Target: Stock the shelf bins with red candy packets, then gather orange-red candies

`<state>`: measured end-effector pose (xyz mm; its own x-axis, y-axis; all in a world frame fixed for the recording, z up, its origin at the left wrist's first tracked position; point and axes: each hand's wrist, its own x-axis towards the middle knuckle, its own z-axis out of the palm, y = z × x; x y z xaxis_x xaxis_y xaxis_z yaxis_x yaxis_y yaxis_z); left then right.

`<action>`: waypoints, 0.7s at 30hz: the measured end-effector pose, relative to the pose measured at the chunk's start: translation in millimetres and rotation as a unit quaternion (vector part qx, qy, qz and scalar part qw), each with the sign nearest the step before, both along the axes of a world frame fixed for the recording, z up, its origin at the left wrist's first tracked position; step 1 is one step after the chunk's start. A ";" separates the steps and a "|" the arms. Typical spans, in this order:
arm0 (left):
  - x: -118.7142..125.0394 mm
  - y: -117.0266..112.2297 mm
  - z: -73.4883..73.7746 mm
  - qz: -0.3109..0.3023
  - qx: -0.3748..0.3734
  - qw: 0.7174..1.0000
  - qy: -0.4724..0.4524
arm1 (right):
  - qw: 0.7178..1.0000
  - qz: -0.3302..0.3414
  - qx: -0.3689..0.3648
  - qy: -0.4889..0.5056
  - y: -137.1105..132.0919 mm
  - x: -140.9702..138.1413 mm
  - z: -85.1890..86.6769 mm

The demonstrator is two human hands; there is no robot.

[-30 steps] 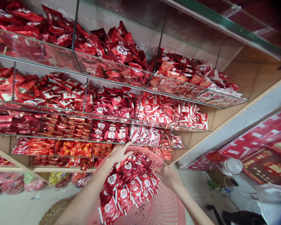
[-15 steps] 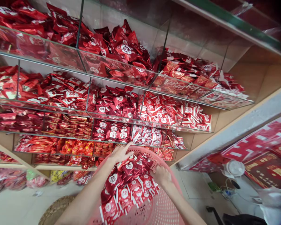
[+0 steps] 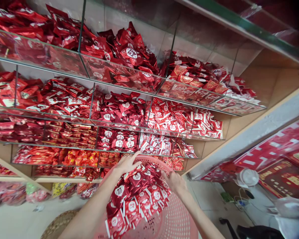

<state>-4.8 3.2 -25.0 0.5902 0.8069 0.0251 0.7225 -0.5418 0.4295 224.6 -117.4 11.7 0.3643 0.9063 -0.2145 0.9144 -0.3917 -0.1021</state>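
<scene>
Down at six o'clock in the view, here's the pink basket, a heap of red and white packets inside it. Left hand up on the far rim, at the basket's eleven, thumb and fingers apart with the rim between them. Right hand over at one to two o'clock, fingers bent in past the rim beside the heap; pinching a packet, gripping plastic or just resting, I can't tell.

Handling, then: the basket looks like thin perforated plastic, stiff enough to keep its shape, probably giving slightly at the rim under load. Nine and three o'clock on that rim look the balanced holds. Each packet should be light, its wrapper soft and glossy, so likely slippery against its neighbours; a steep tilt could set the heap sliding. Pinch one by its flat end. Fragile? The contents are hidden, so no call there.

Now the blind spots: the basket's near side runs off the lower edge, the left forearm masks its nine o'clock wall, and whatever bears it is out of sight. At seven, a woven round piece, cropped. Up at twelve, the shelves, glare on their glass fronts.
</scene>
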 end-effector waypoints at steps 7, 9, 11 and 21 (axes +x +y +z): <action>-1.2 -0.6 1.1 -0.010 0.026 1.000 0.000 | 0.992 0.037 0.116 -0.022 6.6 -1.6 44.6; -1.4 -0.6 1.3 -0.012 0.027 1.000 -0.008 | 0.978 0.044 0.202 -0.002 13.2 -3.7 69.4; -1.4 -1.0 1.9 -0.015 0.029 0.999 -0.013 | 0.954 0.055 0.295 0.030 22.4 -5.3 96.0; -1.4 -3.6 4.7 -0.003 0.036 0.999 0.000 | 0.922 0.003 0.381 -0.065 81.9 22.2 163.1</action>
